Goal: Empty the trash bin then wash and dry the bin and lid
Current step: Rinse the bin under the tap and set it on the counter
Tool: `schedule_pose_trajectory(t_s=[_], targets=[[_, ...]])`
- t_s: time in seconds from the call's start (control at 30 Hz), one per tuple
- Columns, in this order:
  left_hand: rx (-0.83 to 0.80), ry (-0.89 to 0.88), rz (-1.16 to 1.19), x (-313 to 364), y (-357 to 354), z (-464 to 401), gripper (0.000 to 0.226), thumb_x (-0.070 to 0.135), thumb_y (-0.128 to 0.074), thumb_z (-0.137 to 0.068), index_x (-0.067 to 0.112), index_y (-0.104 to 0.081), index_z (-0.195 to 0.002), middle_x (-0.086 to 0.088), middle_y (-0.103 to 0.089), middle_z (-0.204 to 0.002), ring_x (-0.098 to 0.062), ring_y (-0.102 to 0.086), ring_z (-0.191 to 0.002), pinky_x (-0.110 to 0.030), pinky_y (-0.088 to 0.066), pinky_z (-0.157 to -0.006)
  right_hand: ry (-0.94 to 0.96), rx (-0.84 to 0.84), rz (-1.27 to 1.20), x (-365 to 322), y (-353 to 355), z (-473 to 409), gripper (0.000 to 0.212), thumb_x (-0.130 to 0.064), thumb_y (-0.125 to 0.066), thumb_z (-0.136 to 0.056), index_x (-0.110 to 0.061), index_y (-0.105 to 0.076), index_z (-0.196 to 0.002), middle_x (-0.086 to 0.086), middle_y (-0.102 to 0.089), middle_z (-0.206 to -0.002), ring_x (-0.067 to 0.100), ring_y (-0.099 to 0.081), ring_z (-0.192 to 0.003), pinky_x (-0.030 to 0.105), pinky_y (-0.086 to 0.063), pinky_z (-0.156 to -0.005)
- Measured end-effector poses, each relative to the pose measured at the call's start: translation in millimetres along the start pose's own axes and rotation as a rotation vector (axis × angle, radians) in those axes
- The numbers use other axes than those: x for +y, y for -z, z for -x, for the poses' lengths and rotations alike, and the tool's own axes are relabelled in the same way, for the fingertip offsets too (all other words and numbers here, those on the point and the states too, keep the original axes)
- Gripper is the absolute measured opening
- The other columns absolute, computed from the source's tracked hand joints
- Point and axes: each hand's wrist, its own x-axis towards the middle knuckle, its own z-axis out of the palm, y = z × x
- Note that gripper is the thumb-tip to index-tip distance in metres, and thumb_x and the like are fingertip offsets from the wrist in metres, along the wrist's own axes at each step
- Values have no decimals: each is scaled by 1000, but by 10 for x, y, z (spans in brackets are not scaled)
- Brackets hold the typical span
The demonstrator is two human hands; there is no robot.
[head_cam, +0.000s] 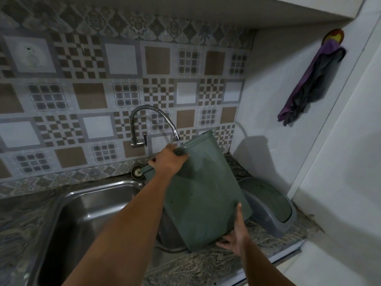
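Note:
A green plastic trash bin (203, 188) is tilted over the right edge of the steel sink (68, 215), its open rim up under the faucet spout (176, 137). My left hand (168, 161) grips the bin's upper rim with curled fingers. My right hand (235, 237) holds the bin's bottom corner, thumb up along its side. The grey lid (272, 207) with its green swing flap lies on the counter right of the bin, partly hidden behind it.
The flexible faucet (144, 124) comes off the tiled wall, with its handle (145, 139) just left of my left hand. A round strainer (137, 172) sits at the sink's back edge. A purple and grey cloth (309, 85) hangs on the right wall. Marbled counter (206, 267) surrounds the sink.

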Motion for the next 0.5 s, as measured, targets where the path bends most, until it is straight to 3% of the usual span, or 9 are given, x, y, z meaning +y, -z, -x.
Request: schedule_pose_trajectory(t_s=[0.1, 0.27, 0.4, 0.5], targets=[[23, -13, 8, -119, -30, -90, 40, 62, -70, -83, 30, -59, -106, 5, -65, -102, -27, -60, -114, -54, -21, -111, -11, -39, -33, 12, -9, -20, 121, -97, -51, -65, -28, -30, -162, 16, -42, -160, 46, -48, -139, 71, -44, -104], [22, -39, 30, -252, 16, -206, 34, 54, -70, -88, 32, -61, -112, 8, -63, -101, -27, -60, -115, -54, -22, -110, 17, -46, -107, -92, -54, -107, 114, -97, -48, -68, -29, -37, -159, 14, -42, -161, 46, -43, -142, 74, -39, -104], [18, -76, -77, -288, 0, -241, 32, 51, -63, -94, 35, -61, -121, 3, -68, -114, -29, -60, -118, -63, -22, -113, -3, 5, -38, -86, -186, -194, 118, -95, -56, -65, -30, -32, -161, 13, -39, -163, 47, -42, -143, 68, -48, -90], [15, -105, -116, -221, 19, -220, 30, 46, -58, -95, 34, -61, -122, 1, -70, -112, -29, -62, -115, -60, -25, -112, -11, 21, -41, -31, -200, -318, 117, -95, -55, -67, -29, -32, -161, 12, -41, -161, 46, -45, -141, 62, -53, -79]])
